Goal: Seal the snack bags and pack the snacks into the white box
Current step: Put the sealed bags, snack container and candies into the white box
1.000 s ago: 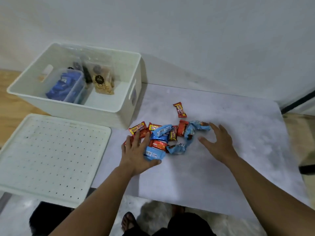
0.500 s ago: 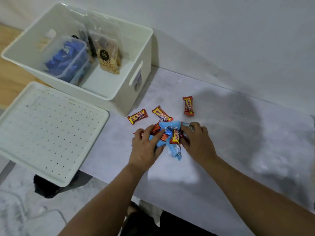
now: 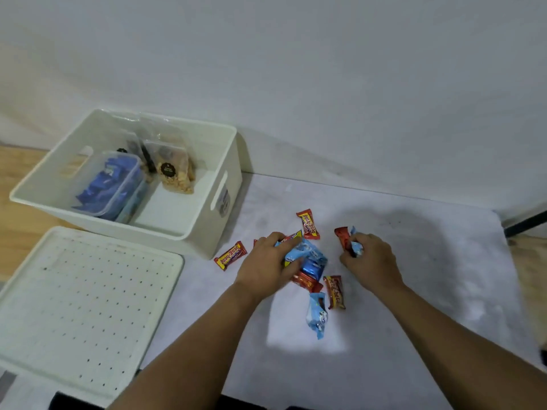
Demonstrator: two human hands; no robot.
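Observation:
Small wrapped snacks lie scattered on the white table [image 3: 414, 291]. My left hand [image 3: 266, 266] grips a bunch of blue and red snack packs [image 3: 307, 258]. To its right, my right hand [image 3: 370, 258] grips a red and a light blue snack [image 3: 347, 239]. Loose pieces lie around: a red-yellow bar [image 3: 231, 255] near the box, another [image 3: 308, 224] farther back, one [image 3: 335, 292] in front, and a light blue pack [image 3: 317, 316] nearest me. The white box [image 3: 219, 161] stands at the back left, holding a clear tub of blue snacks [image 3: 111, 184] and sealed clear snack bags [image 3: 174, 170].
The box's white perforated lid [image 3: 80, 303] lies flat at the front left, beside the table. A white wall rises behind the table. Wooden floor shows at the far left and right edges.
My hands pushed the snacks into a pile, then parted. Each now grips a bunch, and several pieces have dropped loose onto the table. The camera view has shifted.

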